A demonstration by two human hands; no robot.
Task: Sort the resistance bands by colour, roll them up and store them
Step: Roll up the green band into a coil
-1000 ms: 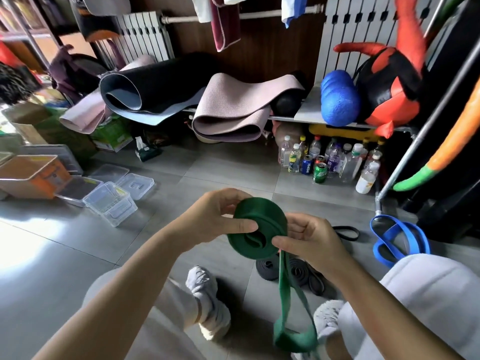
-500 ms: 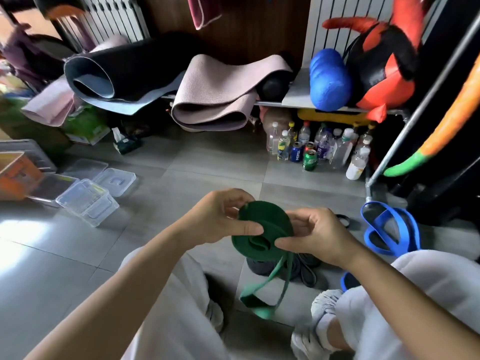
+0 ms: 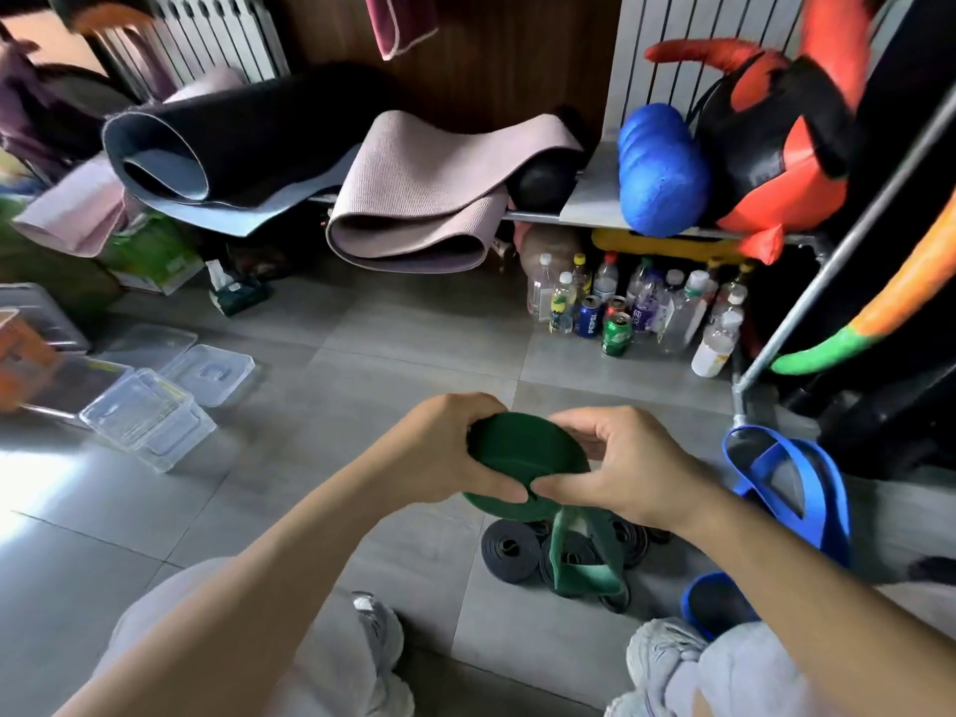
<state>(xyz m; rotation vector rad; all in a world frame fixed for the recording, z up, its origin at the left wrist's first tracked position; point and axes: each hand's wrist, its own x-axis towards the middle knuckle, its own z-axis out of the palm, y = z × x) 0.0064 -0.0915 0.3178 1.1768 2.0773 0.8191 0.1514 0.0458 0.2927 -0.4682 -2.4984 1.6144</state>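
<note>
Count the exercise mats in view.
3. A dark mat with blue lining, loosely rolled, left of centre; a ribbed pink mat folded to its right; a pale pink mat poking out under the dark one, far left. Others may be hidden.

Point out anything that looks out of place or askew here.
The blue band lies unrolled in loose loops on the floor at the right, unlike the rolled black bands. The green band, held by left hand and right hand, has a loose tail hanging.
</note>
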